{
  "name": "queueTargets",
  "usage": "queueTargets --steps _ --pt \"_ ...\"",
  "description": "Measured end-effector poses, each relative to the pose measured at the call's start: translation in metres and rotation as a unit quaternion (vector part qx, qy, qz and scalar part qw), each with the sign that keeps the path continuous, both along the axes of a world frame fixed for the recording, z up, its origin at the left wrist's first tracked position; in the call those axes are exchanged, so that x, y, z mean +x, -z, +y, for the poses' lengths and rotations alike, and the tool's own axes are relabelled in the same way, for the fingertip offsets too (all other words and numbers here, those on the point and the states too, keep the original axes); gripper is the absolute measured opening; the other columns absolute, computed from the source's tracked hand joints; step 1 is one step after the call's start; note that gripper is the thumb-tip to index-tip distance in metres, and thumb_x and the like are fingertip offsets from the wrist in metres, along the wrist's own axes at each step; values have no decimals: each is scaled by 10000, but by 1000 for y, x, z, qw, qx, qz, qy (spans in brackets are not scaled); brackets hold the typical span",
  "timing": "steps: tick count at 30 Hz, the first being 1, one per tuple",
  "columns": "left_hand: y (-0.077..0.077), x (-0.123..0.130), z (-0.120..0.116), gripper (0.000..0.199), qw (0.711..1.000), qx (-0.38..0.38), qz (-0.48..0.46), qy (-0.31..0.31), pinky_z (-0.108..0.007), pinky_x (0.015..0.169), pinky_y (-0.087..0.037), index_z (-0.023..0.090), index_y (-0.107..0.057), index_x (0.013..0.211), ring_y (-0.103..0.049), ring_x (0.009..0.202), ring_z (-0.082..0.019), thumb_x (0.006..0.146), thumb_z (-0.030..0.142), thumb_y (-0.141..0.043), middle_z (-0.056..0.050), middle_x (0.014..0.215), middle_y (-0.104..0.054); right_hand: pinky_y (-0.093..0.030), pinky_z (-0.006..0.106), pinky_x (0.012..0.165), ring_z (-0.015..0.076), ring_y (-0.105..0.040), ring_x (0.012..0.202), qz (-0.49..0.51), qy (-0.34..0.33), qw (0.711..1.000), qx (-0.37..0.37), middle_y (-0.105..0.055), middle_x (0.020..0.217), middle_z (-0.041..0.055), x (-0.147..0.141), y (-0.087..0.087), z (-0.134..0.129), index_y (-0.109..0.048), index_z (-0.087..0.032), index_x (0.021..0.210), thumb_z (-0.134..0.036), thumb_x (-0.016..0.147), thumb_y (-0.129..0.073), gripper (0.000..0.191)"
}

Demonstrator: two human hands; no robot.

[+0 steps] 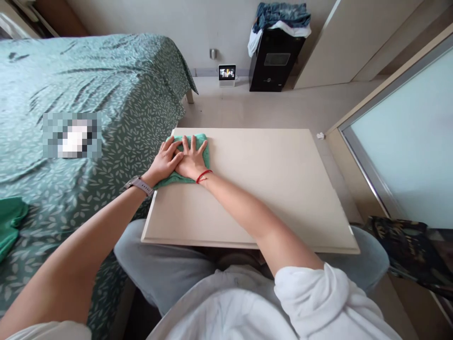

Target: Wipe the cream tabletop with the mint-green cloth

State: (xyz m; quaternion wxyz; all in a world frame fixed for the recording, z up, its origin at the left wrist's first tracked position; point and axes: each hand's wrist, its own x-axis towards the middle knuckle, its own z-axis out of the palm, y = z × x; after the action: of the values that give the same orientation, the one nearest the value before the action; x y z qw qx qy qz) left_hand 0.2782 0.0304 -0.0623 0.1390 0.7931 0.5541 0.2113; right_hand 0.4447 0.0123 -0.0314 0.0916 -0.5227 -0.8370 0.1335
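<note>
A green cloth (202, 141) lies spread on the left part of a cream-coloured tabletop (269, 174), hanging slightly past its left edge. My right hand (191, 163), with a red string on the wrist, lies flat on the cloth with its fingers fanned apart. Right beside it, my left hand (165, 160) presses down at the table's left edge, its fingers stretched out and partly overlapping the right hand. A watch (140, 184) with a pale strap is on my left wrist. The cloth under both palms is hidden.
A bed with a green leaf-patterned sheet (141, 94) stands close on the left, a green cloth piece (10, 222) on it. Beyond the table are a small screen (227, 73) and a black cabinet (274, 61) topped with folded jeans (282, 16). A glass-panelled door (417, 127) stands right.
</note>
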Motion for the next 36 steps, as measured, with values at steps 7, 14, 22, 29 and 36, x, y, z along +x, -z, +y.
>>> queueTargets --steps 7,14,22,29,36 --pt "-1 -3 -116 783 999 -2 3 -47 -634 1418 -366 127 -610 1618 -434 1721 -417 1071 664 -448 -270 1800 -487 -184 902 1377 518 -160 1817 -20 -75 997 -10 -209 1962 231 5 -4 -92 -431 -228 1846 -373 1182 -480 682" --pt "14 13 -215 684 992 71 52 -89 -770 1351 -401 159 -561 1650 -454 1685 -517 1187 611 -340 -294 1754 -528 -272 913 1350 526 -213 1805 -27 -159 987 19 -236 1949 251 20 2 -158 -392 -230 1861 -424 1194 -470 698" --pt "26 67 -233 695 993 62 72 -65 -984 1199 -339 399 -296 1812 -366 1680 -634 1165 634 -394 -216 1841 -412 -288 895 1361 508 -266 1796 -12 -132 991 16 -309 1929 228 69 16 -181 -164 -310 1924 -360 1149 -573 877" --pt "-7 117 -102 801 994 -42 91 -52 -928 1264 -310 127 -547 1715 -292 1701 -647 1131 655 -402 -266 1841 -411 -152 885 1386 502 -162 1821 -48 -59 997 -20 -217 1965 233 100 11 -76 -173 -276 1923 -325 1177 -494 814" --pt "-15 136 16 670 995 -13 93 -11 -789 1338 -325 165 -608 1674 -402 1674 -530 1146 539 -433 -224 1808 -486 -91 927 1360 507 -123 1820 -50 14 999 -16 -188 1978 215 111 18 32 -307 -215 1893 -349 1190 -393 721"
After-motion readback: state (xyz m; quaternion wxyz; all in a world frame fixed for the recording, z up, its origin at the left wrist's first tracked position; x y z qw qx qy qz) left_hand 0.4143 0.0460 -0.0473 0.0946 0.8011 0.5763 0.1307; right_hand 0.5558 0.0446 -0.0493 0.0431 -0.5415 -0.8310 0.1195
